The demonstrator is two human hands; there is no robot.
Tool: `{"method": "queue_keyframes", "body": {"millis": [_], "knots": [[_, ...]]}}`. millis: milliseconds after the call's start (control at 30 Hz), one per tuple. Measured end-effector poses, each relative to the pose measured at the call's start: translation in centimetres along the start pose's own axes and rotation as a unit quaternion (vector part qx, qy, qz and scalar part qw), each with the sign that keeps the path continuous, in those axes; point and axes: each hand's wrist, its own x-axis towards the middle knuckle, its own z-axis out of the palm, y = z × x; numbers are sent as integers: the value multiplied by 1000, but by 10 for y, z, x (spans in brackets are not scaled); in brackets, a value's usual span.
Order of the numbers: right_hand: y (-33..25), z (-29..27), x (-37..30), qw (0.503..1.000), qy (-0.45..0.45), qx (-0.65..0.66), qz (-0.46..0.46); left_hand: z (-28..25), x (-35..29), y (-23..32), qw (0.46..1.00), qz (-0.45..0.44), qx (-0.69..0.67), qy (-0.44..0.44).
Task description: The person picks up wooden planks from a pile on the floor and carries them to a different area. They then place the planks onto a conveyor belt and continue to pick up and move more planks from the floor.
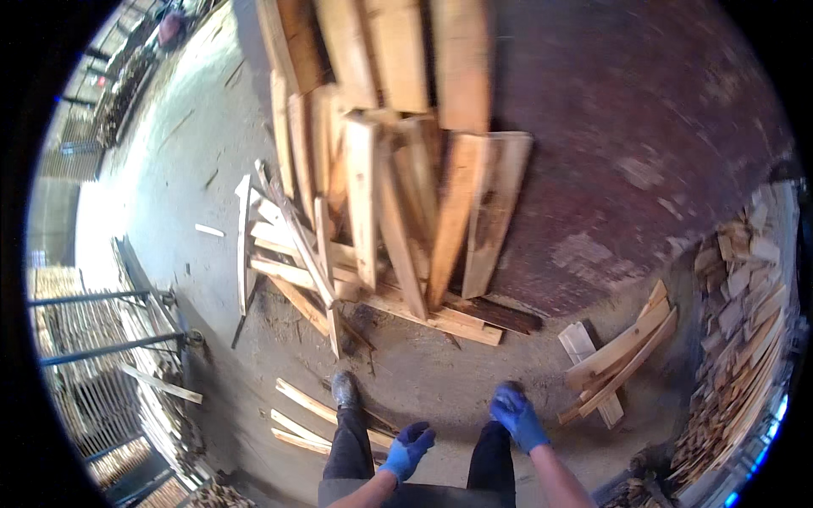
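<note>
Both of my hands wear blue gloves and hang in front of my legs, apart from the wood. My left hand (409,450) is by my left knee, its fingers loosely bent and apart, with nothing seen in it. Over my right shoe, my right hand (518,418) hangs with its fingers half curled, slightly blurred, and no thing shows in it. Ahead of me stands a large pile of pale boards (364,195), several leaning upright over others lying crosswise. A few thin wood strips (303,400) lie on the floor next to my left shoe (345,389).
At the right, a few crossed boards (622,360) lie on the floor near a big heap of offcuts (741,322). A dark red worn sheet (627,152) covers the far right floor. On the left stands a blue metal-railed rack (110,345) beside stacked slats (68,381).
</note>
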Motion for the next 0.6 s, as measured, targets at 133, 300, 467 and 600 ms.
{"method": "queue_keyframes", "body": {"millis": [133, 300, 467, 600], "knots": [[-110, 71, 119, 949, 61, 308, 0, -65, 23, -13, 990, 3, -132, 43], [-197, 42, 198, 944, 215, 192, -158, -90, 18, 69, 982, 37, -179, 51], [-369, -26, 205, 773, 324, -355, -415, -101, 4, 107, 972, 40, -223, 63], [-391, -66, 225, 637, 284, -639, -325, -96, 19, 52, 981, -25, -192, 23]]}}
